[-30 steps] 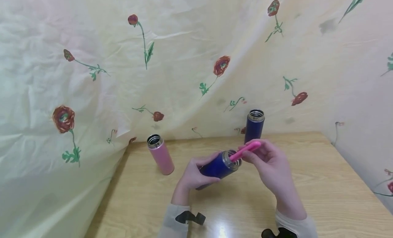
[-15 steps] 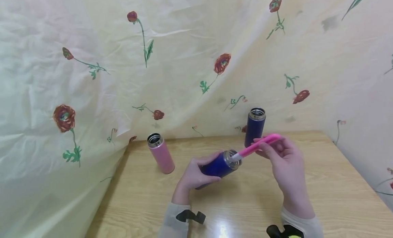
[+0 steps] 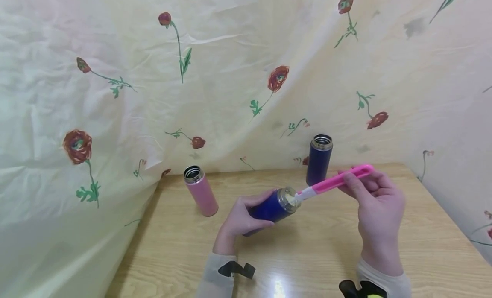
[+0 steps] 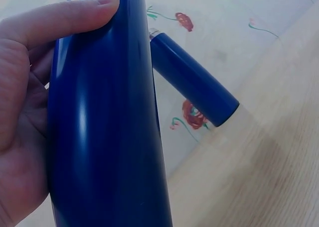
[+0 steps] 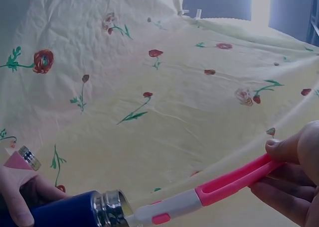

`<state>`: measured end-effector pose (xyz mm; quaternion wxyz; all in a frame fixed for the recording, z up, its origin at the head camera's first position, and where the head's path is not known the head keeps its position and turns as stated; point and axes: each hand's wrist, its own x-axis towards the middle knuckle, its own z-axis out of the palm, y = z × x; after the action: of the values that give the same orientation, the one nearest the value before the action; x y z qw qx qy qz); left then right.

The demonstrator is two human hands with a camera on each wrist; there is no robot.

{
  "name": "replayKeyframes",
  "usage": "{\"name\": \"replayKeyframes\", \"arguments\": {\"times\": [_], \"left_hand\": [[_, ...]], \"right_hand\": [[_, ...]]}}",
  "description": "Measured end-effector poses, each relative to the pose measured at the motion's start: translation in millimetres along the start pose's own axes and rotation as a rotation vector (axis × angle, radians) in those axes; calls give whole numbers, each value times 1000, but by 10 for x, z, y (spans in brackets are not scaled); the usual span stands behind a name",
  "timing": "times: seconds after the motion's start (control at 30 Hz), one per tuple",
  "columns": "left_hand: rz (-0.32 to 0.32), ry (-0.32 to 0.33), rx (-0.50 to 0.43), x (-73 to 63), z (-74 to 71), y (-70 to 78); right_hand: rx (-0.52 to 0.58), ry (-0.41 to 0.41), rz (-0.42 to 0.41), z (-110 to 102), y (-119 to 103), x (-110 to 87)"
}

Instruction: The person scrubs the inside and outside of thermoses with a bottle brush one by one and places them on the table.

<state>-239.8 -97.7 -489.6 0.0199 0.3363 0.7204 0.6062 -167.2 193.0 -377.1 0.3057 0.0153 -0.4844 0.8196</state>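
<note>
My left hand [image 3: 243, 219] grips a dark blue steel flask [image 3: 269, 207], tilted with its uncapped mouth toward the right. In the left wrist view, the fingers wrap the smooth side of this flask [image 4: 104, 112]. My right hand [image 3: 380, 212] pinches the pink end of a bottle brush [image 3: 326, 185] between thumb and fingers. Its handle turns white near the flask's mouth, as the right wrist view shows on the brush handle [image 5: 234, 179]. Something pale fills the steel mouth around the handle's tip; the brush head is mostly hidden inside.
A pink flask [image 3: 202, 195], uncapped, stands on the wooden table [image 3: 173, 255] to the left. Behind my hands stands a second blue flask [image 3: 319, 163], uncapped too. A flower-patterned cloth [image 3: 223, 97] hangs behind the table and along its sides.
My right hand has moved right, drawing the bottle brush partly out of the flask, so the white part of its handle now shows. The left hand and flask stay nearly still.
</note>
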Motion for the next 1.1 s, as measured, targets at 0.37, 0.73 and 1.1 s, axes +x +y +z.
{"name": "replayKeyframes", "arguments": {"times": [0.37,0.73,1.1], "left_hand": [[60,-41,17,44,-48,22],[57,-58,25,-23,-11,18],[37,-25,43,18,35,52]], "right_hand": [[111,92,-57,-44,-53,83],[150,264,2,-154,-79,99],[127,133,-163,-97,-87,88]]}}
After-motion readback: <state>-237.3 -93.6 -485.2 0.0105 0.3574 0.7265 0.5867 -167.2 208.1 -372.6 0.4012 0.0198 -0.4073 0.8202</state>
